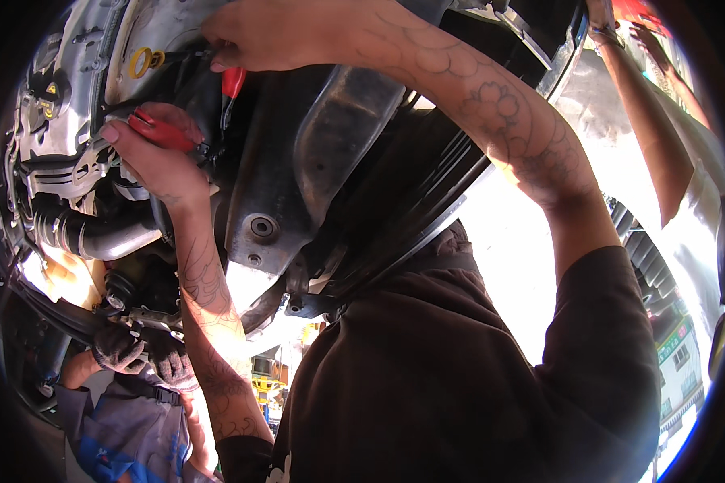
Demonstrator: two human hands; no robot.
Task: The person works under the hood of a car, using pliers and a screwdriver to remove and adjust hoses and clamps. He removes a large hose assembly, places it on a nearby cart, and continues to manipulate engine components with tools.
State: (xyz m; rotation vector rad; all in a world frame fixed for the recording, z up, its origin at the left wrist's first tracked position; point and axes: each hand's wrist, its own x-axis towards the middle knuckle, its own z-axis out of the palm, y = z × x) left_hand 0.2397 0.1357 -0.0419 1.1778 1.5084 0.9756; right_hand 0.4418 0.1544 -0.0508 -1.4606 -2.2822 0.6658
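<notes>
My left hand (pixel 160 160) is closed around a red-handled tool (pixel 164 130) beside the engine; its working end is hard to make out. Just above, my right hand (pixel 260 39) curls its fingers at the top of another red grip (pixel 233 81), from which a thin metal part points down. Whether the two red parts belong to one tool, I cannot tell. A yellow ring handle (pixel 139 63), like that of an oil dipstick, stands left of my right fingers. Beneath my left hand runs a black ribbed air hose (pixel 106 235).
An oil filler cap (pixel 49 99) sits on the engine at far left. A steel frame member (pixel 338 127) with a bolt hole runs beside my forearms. Another person's gloved hands (pixel 118 349) are at the lower left. Someone else's arm (pixel 646 121) reaches in at right.
</notes>
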